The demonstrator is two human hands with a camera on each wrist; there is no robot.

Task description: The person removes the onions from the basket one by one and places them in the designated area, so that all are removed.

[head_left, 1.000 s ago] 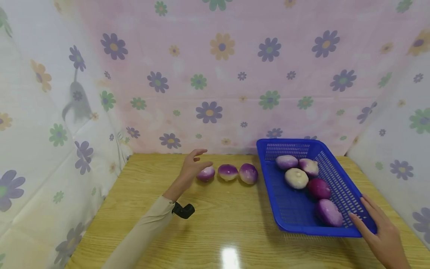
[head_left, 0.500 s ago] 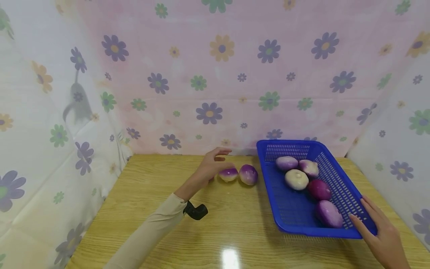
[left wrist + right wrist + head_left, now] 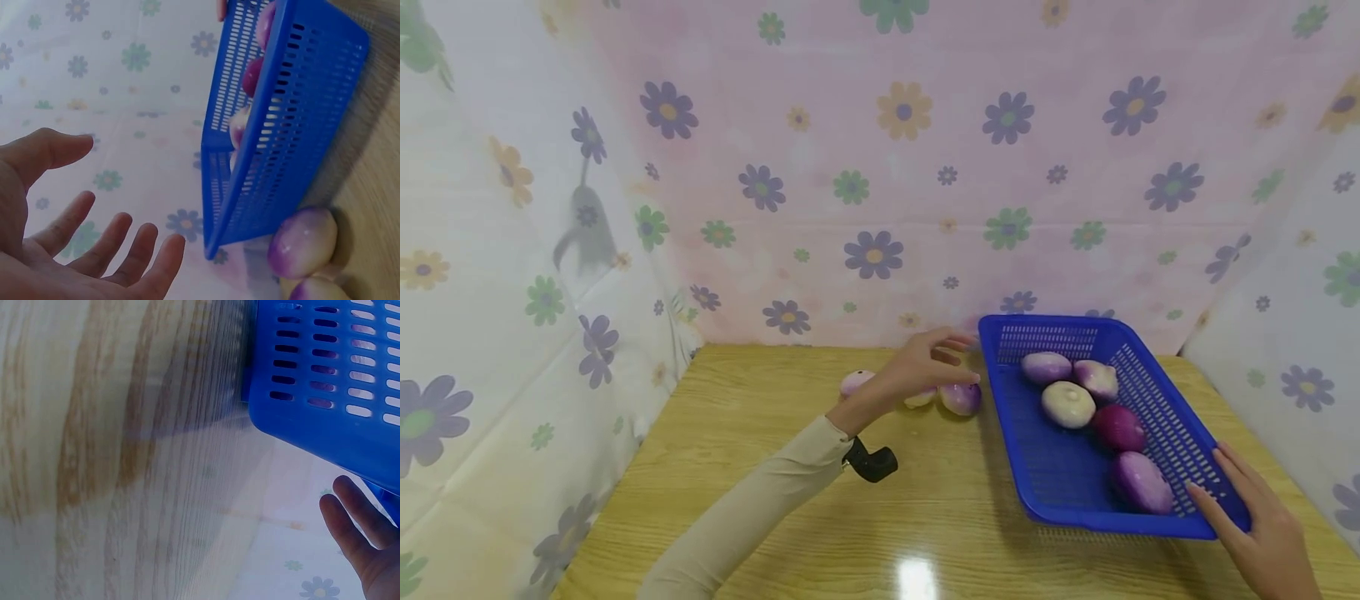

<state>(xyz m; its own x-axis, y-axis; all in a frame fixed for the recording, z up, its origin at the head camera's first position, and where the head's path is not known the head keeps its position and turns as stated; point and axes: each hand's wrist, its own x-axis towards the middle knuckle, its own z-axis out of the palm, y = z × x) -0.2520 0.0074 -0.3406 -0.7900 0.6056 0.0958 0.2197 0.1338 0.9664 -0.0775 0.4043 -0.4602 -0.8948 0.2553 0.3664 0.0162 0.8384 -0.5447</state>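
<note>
Three glossy purple-and-white bulbs, like turnips or onions, sit in a row at the table's back: a left bulb (image 3: 855,383), a middle bulb (image 3: 919,400) and a right bulb (image 3: 961,402). Across them reaches my left hand (image 3: 917,364), fingers spread and nothing in its grasp. It partly covers the middle and right bulbs. A blue slotted basket (image 3: 1003,417) stands on the right with several similar bulbs inside, among them a dark magenta bulb (image 3: 1120,428). My right hand (image 3: 1262,525) rests at its near right corner, thumb over the rim, fingers fairly straight along the outside.
Flowered cloth (image 3: 872,192) hangs behind and on both sides of the wooden table (image 3: 775,483). The basket's slotted wall (image 3: 294,125) rises close beside the right bulb. A black wrist camera mount (image 3: 872,461) sits below my left wrist.
My left hand has moved right along the row, from the left bulb past the middle one to the right bulb, with nothing picked up. My right hand stays at the basket corner.
</note>
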